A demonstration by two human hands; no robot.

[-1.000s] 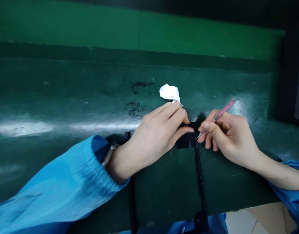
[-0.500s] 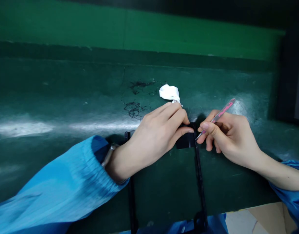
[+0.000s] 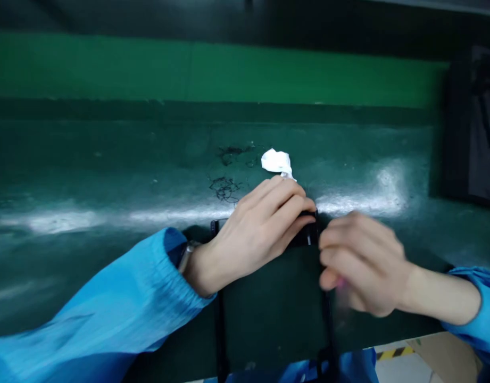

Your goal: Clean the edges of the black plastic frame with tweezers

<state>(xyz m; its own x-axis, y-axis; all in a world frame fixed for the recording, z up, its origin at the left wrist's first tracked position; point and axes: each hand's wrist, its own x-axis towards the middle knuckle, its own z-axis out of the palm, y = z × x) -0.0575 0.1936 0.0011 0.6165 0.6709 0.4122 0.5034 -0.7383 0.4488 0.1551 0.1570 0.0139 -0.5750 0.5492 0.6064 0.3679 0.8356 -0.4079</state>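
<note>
A black rectangular frame [image 3: 221, 340] lies on the green table, its near end reaching the table's front edge. My left hand [image 3: 264, 218] pinches the frame's far edge close to the right corner, thumb and forefinger closed on it. Beside the right rail is my right hand [image 3: 362, 260], smeared by motion, fingers curled around a pair of tweezers [image 3: 341, 283]. Only a pink patch of the tweezers shows below the fingers; their tip cannot be made out. Just beyond my left fingers rests a crumpled white cloth or tissue [image 3: 275, 160].
Tangled black strands [image 3: 224, 189] lie on the tabletop left of the white piece. A dark box-like object [image 3: 456, 127] stands at the far right. A green raised strip [image 3: 229, 74] runs along the back. Floor with yellow-black tape [image 3: 396, 352] shows at lower right.
My right hand has turned over and come down along the right rail, swinging the tweezers from pointing up to below the fingers. My left hand keeps its grip. The view has shifted slightly.
</note>
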